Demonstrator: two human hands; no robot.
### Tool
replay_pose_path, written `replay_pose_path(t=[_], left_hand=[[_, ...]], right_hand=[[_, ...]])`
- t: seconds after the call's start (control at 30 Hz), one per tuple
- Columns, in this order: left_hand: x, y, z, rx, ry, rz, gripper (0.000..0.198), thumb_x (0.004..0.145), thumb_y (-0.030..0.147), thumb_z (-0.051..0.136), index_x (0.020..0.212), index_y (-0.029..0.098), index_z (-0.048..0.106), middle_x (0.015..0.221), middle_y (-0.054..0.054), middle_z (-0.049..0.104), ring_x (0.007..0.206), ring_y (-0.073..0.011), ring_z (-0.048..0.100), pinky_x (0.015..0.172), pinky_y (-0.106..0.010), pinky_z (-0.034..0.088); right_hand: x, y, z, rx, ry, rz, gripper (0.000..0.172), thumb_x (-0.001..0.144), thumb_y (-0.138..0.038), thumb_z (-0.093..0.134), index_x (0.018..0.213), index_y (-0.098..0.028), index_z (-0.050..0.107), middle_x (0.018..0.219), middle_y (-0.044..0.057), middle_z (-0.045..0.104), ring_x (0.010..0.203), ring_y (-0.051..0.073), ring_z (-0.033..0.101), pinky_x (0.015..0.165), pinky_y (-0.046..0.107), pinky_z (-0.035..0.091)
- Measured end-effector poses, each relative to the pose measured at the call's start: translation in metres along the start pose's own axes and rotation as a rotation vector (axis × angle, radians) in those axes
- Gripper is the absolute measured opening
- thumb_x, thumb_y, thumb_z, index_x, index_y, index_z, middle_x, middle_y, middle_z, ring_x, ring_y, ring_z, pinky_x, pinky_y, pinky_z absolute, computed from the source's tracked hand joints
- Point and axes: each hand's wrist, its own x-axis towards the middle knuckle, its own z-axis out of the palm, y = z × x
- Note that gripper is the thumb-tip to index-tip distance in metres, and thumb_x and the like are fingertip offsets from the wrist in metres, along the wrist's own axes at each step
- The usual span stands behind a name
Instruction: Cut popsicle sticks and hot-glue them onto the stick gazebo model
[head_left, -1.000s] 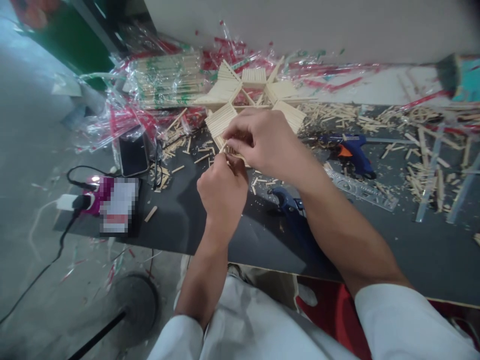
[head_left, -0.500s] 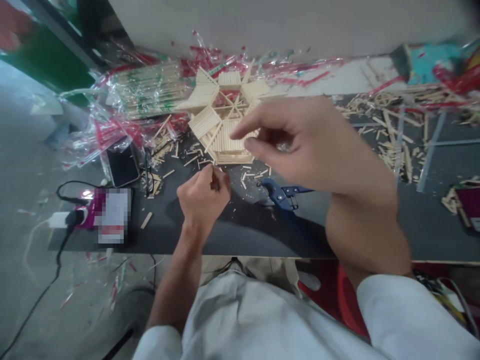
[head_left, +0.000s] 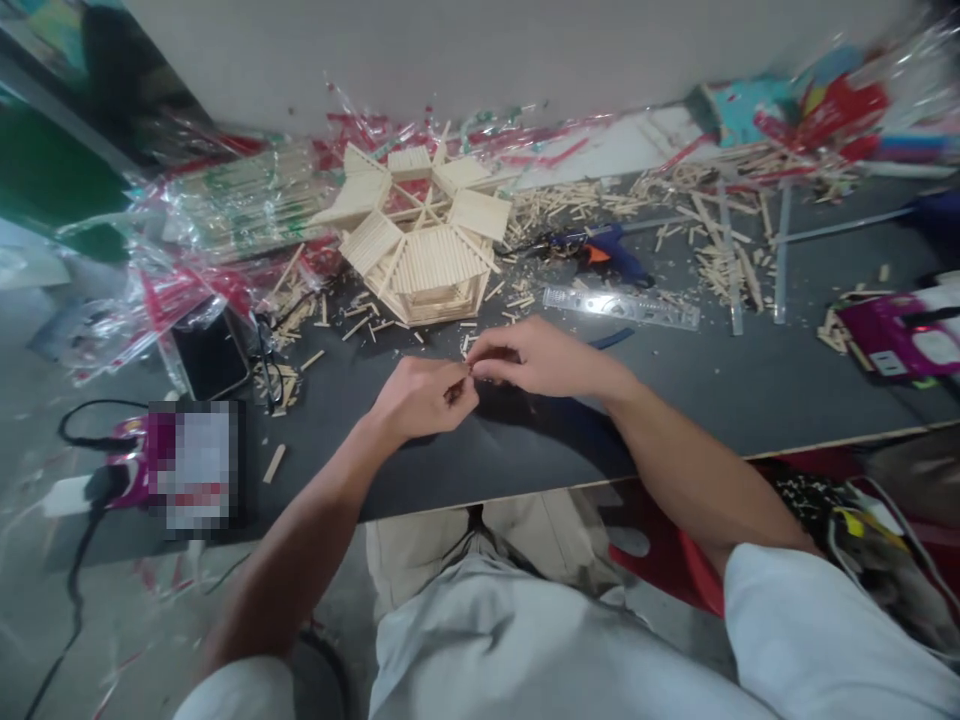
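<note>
My left hand point(head_left: 427, 398) and my right hand point(head_left: 540, 360) meet fingertip to fingertip just above the dark tabletop. Both are closed in a pinch. Whatever lies between the fingers is too small to make out. Right behind them stands a star-shaped model point(head_left: 439, 258) built from pale wooden sticks, with slatted panels slanting round an open middle; neither hand touches it. Blue-handled pliers point(head_left: 613, 338) lie partly hidden under my right hand and forearm. Short bits of cut stick point(head_left: 360, 328) are strewn about the model's base.
A clear ruler point(head_left: 622, 306) and a blue glue gun point(head_left: 615, 252) lie to the right, beyond them glue sticks point(head_left: 781, 255) and stick scraps. Wrapped stick bundles point(head_left: 232, 205) sit back left. Phones point(head_left: 206, 350) and a purple power strip point(head_left: 129, 460) occupy the left; another purple strip point(head_left: 885, 335) lies right.
My right hand has come down from in front of the model to my left hand, and their fingertips now meet. The view has shifted, bringing the ruler and glue gun into sight.
</note>
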Motion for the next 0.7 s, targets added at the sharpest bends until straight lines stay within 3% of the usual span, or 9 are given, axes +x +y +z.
replay_pose_path(t=[0.13, 0.23, 0.37, 0.5, 0.7], left_hand=[[-0.004, -0.003, -0.004, 0.016, -0.056, -0.032, 0.031, 0.088, 0.025, 0.046, 0.058, 0.021, 0.053, 0.054, -0.001, 0.059, 0.052, -0.0122, 0.050, 0.056, -0.027, 0.035], [-0.006, -0.005, -0.008, 0.036, -0.095, -0.080, 0.032, 0.089, 0.026, 0.046, 0.059, 0.020, 0.055, 0.057, -0.002, 0.061, 0.054, -0.0128, 0.051, 0.058, -0.027, 0.036], [-0.005, -0.004, -0.008, -0.004, -0.126, -0.140, 0.031, 0.087, 0.024, 0.048, 0.058, 0.020, 0.054, 0.056, -0.001, 0.059, 0.054, -0.0125, 0.048, 0.060, -0.028, 0.037], [-0.001, 0.000, -0.008, -0.040, -0.104, -0.193, 0.030, 0.087, 0.022, 0.049, 0.057, 0.020, 0.052, 0.056, -0.001, 0.057, 0.053, -0.0121, 0.046, 0.061, -0.028, 0.036], [0.004, 0.011, -0.012, 0.121, -0.101, -0.277, 0.022, 0.094, 0.024, 0.047, 0.078, 0.020, 0.062, 0.079, -0.006, 0.070, 0.068, -0.0178, 0.061, 0.062, -0.031, 0.034]], right_hand=[[0.007, 0.007, 0.020, 0.253, 0.147, 0.039, 0.013, 0.087, -0.029, 0.069, 0.083, -0.018, 0.066, 0.070, 0.000, 0.069, 0.060, 0.012, 0.061, 0.060, 0.025, 0.048], [0.008, 0.010, 0.028, 0.366, 0.147, 0.059, 0.015, 0.085, -0.031, 0.073, 0.084, -0.018, 0.065, 0.071, 0.000, 0.068, 0.060, 0.011, 0.060, 0.058, 0.025, 0.048], [0.008, 0.015, 0.030, 0.374, 0.135, 0.064, 0.017, 0.083, -0.032, 0.075, 0.084, -0.018, 0.065, 0.073, 0.001, 0.069, 0.060, 0.011, 0.059, 0.058, 0.026, 0.048], [0.008, 0.019, 0.036, 0.333, 0.218, 0.047, 0.018, 0.082, -0.033, 0.075, 0.083, -0.018, 0.064, 0.069, 0.000, 0.066, 0.059, 0.012, 0.057, 0.057, 0.027, 0.046], [0.011, 0.022, 0.040, 0.333, 0.384, -0.072, 0.026, 0.082, -0.042, 0.076, 0.083, -0.019, 0.064, 0.073, 0.000, 0.065, 0.065, 0.012, 0.056, 0.061, 0.027, 0.045]])
